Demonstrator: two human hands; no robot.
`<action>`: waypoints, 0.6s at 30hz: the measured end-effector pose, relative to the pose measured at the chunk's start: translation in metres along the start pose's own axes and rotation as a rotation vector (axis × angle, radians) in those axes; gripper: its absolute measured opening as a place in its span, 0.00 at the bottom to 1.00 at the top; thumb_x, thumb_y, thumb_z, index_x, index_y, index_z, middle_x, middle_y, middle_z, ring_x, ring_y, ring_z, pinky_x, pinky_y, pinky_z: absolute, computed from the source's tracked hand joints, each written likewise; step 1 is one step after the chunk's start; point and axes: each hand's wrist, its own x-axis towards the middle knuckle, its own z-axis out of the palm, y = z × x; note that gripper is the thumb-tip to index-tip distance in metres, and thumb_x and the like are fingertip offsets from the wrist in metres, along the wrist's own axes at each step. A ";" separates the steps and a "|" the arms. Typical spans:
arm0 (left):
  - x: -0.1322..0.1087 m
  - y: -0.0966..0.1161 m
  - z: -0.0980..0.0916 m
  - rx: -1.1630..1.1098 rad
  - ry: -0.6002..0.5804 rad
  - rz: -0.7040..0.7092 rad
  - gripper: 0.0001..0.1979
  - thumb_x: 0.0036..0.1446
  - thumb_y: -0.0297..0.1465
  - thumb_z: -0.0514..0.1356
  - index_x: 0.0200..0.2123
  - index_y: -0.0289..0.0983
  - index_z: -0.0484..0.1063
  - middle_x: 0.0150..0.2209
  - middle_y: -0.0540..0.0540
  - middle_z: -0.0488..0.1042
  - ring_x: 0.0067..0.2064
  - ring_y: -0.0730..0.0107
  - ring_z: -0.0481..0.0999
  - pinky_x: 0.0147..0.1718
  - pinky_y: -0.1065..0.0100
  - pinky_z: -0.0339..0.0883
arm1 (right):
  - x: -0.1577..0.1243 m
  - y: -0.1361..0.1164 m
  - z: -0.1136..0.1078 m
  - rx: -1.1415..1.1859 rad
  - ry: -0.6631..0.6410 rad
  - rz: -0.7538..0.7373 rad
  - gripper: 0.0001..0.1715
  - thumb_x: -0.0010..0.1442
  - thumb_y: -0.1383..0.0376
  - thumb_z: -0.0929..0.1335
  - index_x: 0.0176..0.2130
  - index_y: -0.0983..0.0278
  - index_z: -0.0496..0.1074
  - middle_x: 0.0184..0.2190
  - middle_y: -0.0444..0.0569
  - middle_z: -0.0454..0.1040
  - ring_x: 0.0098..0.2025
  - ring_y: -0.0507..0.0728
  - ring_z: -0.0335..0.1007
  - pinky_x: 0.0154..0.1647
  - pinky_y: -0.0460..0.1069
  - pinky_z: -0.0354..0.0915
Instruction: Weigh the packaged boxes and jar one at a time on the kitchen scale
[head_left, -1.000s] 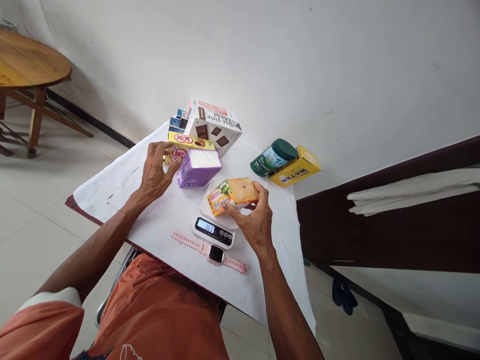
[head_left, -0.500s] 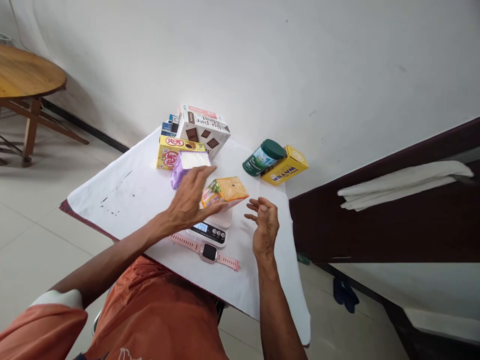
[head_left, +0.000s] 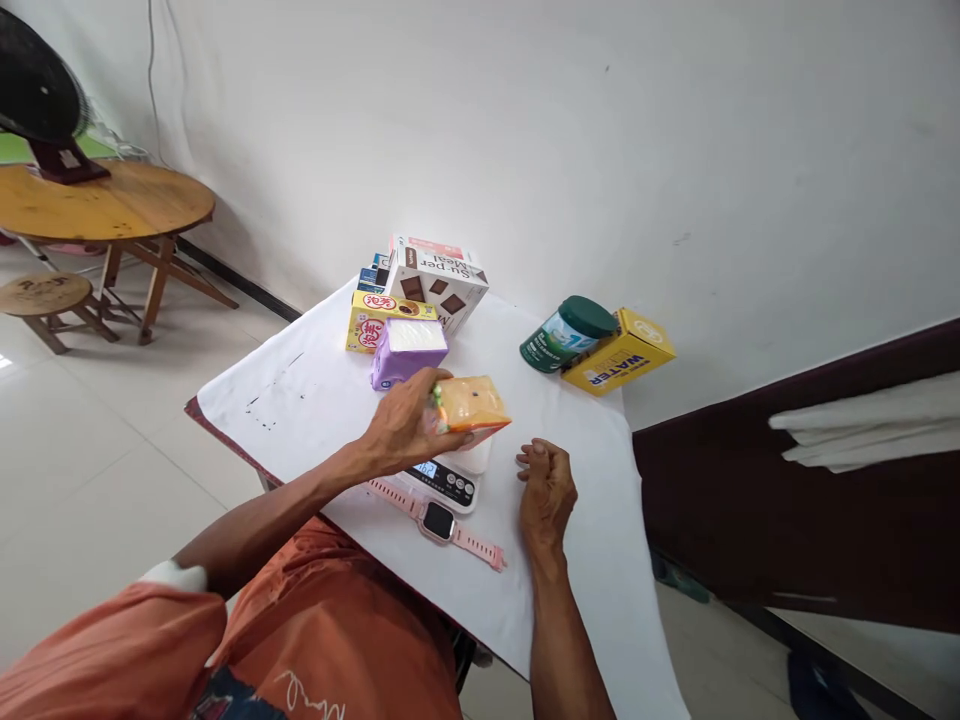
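Note:
My left hand (head_left: 405,425) is closed round the near end of an orange and yellow packet (head_left: 471,405), which lies on the white kitchen scale (head_left: 450,478). My right hand (head_left: 546,488) rests on the white cloth beside the scale, fingers loosely curled and holding nothing. A pink smartwatch (head_left: 439,520) lies flat just in front of the scale. A purple packet (head_left: 407,349) sits behind my left hand.
At the back stand a yellow box (head_left: 373,320), a white chocolate box (head_left: 438,280), a green-lidded jar (head_left: 566,332) and a yellow "WATER" box (head_left: 619,352). The small table's cloth (head_left: 300,400) ends near my lap. A round wooden table (head_left: 105,205) and stool (head_left: 41,297) stand at left.
My right hand let go of the orange packet and settled on the cloth. My left hand left the purple packet, crossed over and took hold of the orange packet on the scale.

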 end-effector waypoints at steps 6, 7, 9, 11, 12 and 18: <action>-0.037 -0.001 -0.081 0.120 0.252 -0.005 0.30 0.57 0.47 0.72 0.57 0.42 0.69 0.50 0.43 0.81 0.44 0.60 0.80 0.44 0.57 0.76 | 0.001 -0.005 0.001 0.029 0.025 -0.002 0.35 0.65 0.34 0.63 0.45 0.61 0.73 0.41 0.53 0.81 0.40 0.61 0.79 0.38 0.54 0.70; -0.037 -0.009 -0.092 0.180 0.299 -0.020 0.30 0.57 0.47 0.72 0.57 0.42 0.69 0.51 0.43 0.80 0.44 0.60 0.79 0.44 0.57 0.76 | 0.001 -0.005 0.002 0.029 0.026 -0.008 0.35 0.65 0.34 0.63 0.45 0.61 0.73 0.41 0.53 0.81 0.39 0.60 0.78 0.37 0.54 0.70; -0.030 -0.030 -0.109 0.276 0.367 -0.066 0.31 0.56 0.49 0.71 0.56 0.41 0.69 0.50 0.43 0.80 0.44 0.60 0.79 0.45 0.57 0.76 | 0.000 -0.005 0.003 0.026 0.028 -0.021 0.35 0.65 0.34 0.63 0.44 0.61 0.73 0.39 0.52 0.81 0.38 0.60 0.78 0.38 0.54 0.70; -0.021 -0.054 -0.118 0.314 0.386 -0.118 0.31 0.55 0.51 0.71 0.54 0.41 0.69 0.48 0.44 0.80 0.43 0.59 0.79 0.45 0.56 0.76 | 0.000 -0.004 0.004 0.026 0.029 -0.030 0.35 0.65 0.33 0.64 0.43 0.61 0.73 0.38 0.52 0.81 0.38 0.60 0.78 0.39 0.55 0.71; -0.015 -0.066 -0.120 0.313 0.372 -0.135 0.32 0.54 0.53 0.70 0.54 0.41 0.69 0.47 0.44 0.80 0.43 0.58 0.79 0.45 0.55 0.76 | -0.001 -0.003 0.005 0.027 0.031 -0.028 0.36 0.64 0.33 0.64 0.43 0.61 0.74 0.38 0.51 0.81 0.38 0.60 0.78 0.39 0.55 0.71; 0.014 -0.110 -0.112 0.201 0.229 -0.148 0.38 0.52 0.63 0.68 0.55 0.44 0.68 0.51 0.46 0.79 0.46 0.55 0.80 0.49 0.49 0.78 | 0.015 -0.005 -0.004 0.050 -0.027 0.040 0.37 0.63 0.32 0.65 0.41 0.61 0.74 0.38 0.52 0.81 0.38 0.60 0.78 0.35 0.53 0.71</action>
